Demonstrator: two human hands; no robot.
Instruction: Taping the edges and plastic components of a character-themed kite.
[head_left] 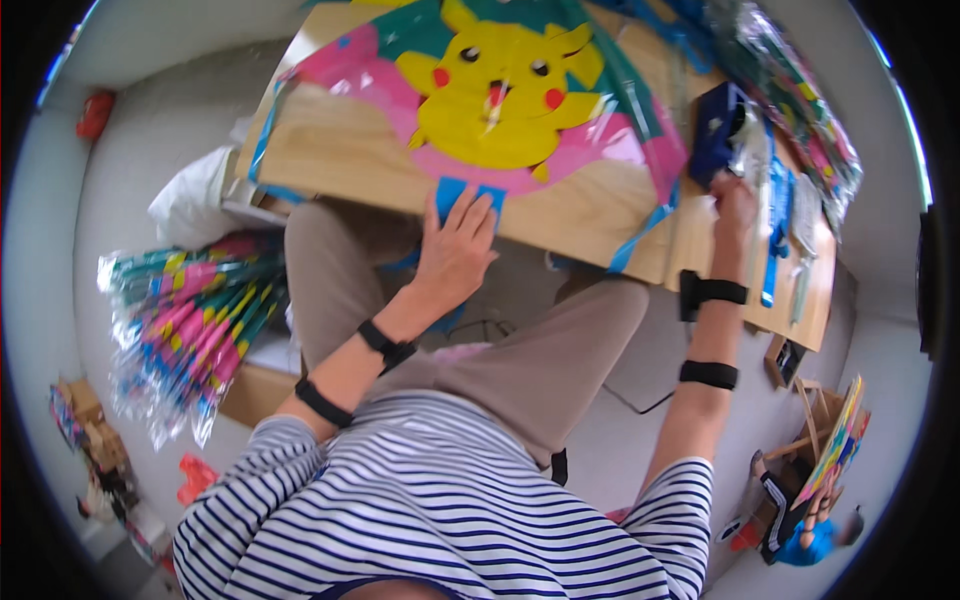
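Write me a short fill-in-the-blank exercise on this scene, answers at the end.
1. The left hand rests on a ____ tab at the near edge of the kite.
2. The cartoon figure on the kite has a mainly ____ body.
3. The straps on the right forearm are ____.
4. The wearer's shirt is patterned with ____.

Answers: blue; yellow; black; stripes

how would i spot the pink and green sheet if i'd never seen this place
Find the light wooden table at the top of the picture. Spread over it is the pink and green sheet, with a big yellow cartoon figure across its middle. Unlike the narrow plastic-wrapped bundle at upper right, it is opened out wide.
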